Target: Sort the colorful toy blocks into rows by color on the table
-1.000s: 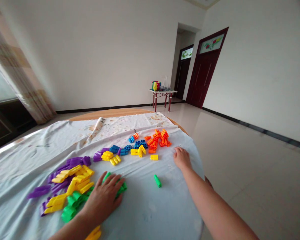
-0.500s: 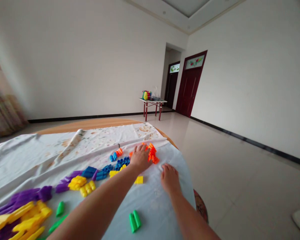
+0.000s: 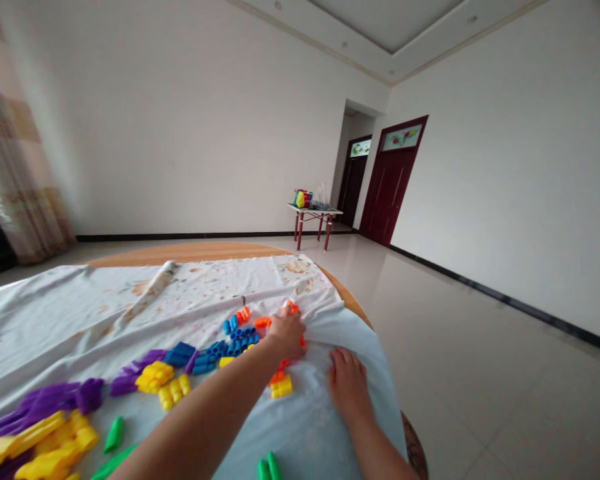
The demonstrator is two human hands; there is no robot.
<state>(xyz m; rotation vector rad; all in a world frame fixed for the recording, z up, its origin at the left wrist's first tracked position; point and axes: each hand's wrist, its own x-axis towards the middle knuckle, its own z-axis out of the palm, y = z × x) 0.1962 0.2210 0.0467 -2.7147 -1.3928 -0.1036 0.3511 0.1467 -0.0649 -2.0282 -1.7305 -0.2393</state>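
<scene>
A large room with white walls and a glossy tiled floor [image 3: 480, 373] forms the background; two dark red doors [image 3: 393, 180] stand at the far end, with a small red-legged side table [image 3: 314, 215] in front of them and a curtain [image 3: 20, 180] at the far left. The work surface is a round wooden table [image 3: 190, 251] covered by a pale, stained cloth [image 3: 70, 313].

Change since half a second ago: the left hand [image 3: 286, 331], then spread flat over the orange blocks [image 3: 280, 373], is now closed over that cluster, fingers curled together, and sits slightly nearer the body. Most of the orange blocks are hidden under the hand; a few show at its far side and beneath the wrist. Judgement: the cluster is being gathered and drawn inward. Whether any block is lifted cannot be determined. The right hand [image 3: 349, 390] lies palm-down on the cloth with fingers extended and close together, holding nothing, much as before.

Surrounding items, in descending size:
- Purple and yellow long blocks [image 3: 35, 433] at the lower left, heaped together.
- Blue blocks [image 3: 233, 337], just beside the left hand.
- Yellow short blocks [image 3: 163, 383], mid-cloth.
- One yellow block [image 3: 282, 387], between the two hands.
- Green blocks [image 3: 267, 468] at the bottom edge.

Obstructions: the blue blocks touch or nearly touch the orange cluster, and the single yellow block lies on the inward path.
</scene>
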